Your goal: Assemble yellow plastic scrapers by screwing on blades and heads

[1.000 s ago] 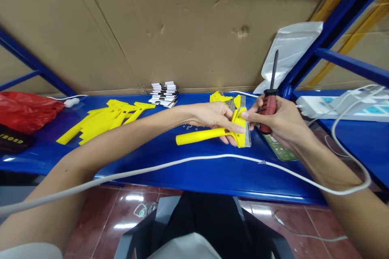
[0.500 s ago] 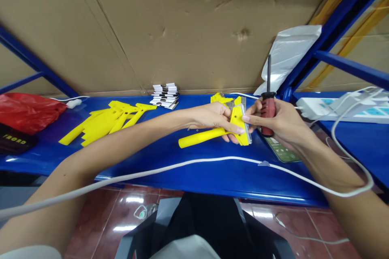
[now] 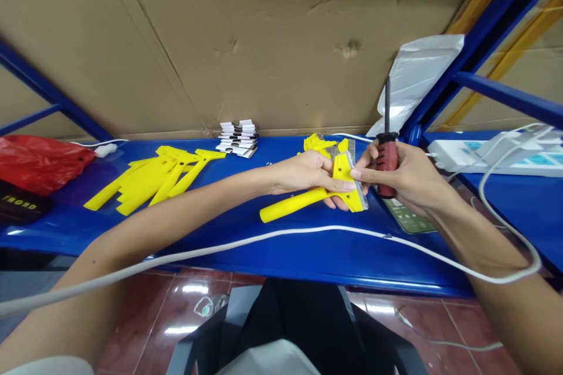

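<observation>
A yellow scraper [image 3: 292, 205] is gripped at its head by my left hand [image 3: 310, 173], its handle angled down to the left. Along the scraper head's right edge runs a clear or metallic strip [image 3: 363, 199]. My right hand [image 3: 407, 170] is closed round a screwdriver [image 3: 387, 161] with a red and black handle, its shaft pointing up. The thumb and a finger of that hand touch the scraper's right edge. Behind my left hand lie small yellow pieces [image 3: 317, 143], partly hidden. Several yellow scraper bodies [image 3: 147, 184] are piled at the left.
Black-and-white strips [image 3: 238, 138] are stacked near the cardboard wall [image 3: 264, 41]. A phone [image 3: 409, 217] lies under my right hand. A white cable [image 3: 272, 235] crosses in front. A power strip [image 3: 497, 158] stands right, a red bag [image 3: 44, 158] left, on the blue table [image 3: 308, 261].
The scraper's handle end has dipped slightly as my left hand tilts it. My right hand keeps the screwdriver, its fingers still at the scraper's edge.
</observation>
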Motion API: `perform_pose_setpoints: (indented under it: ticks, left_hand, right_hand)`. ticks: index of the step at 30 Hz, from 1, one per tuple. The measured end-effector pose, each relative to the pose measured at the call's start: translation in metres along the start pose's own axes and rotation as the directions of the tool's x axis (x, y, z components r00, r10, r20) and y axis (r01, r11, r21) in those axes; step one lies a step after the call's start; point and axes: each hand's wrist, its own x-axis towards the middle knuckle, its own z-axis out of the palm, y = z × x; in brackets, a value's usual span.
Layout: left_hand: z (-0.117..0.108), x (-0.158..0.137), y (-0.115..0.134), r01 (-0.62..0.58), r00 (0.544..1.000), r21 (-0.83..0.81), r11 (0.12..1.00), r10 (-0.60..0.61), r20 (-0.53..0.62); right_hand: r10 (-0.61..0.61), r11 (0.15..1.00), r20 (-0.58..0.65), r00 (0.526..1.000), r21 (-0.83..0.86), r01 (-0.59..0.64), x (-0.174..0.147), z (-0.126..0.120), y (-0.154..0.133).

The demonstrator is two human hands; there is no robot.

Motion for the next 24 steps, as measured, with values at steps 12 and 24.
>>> perform_pose_setpoints:
  ticks: [12,24]
  left_hand:
    - [0.004,0.000,-0.011,-0.040,0.999,-0.149,0.988,0.039,-0.012]
    - [0.005,-0.035,-0.022,-0.365,0.839,-0.307,0.879,0.169,-0.517]
  right_hand:
    - [-0.027,1.000,0.010,1.000,0.003,0.027,0.001,-0.003,0.007]
    - [-0.085,0.996,0.005,0.996,-0.026,0.085,0.008,0.029,-0.012]
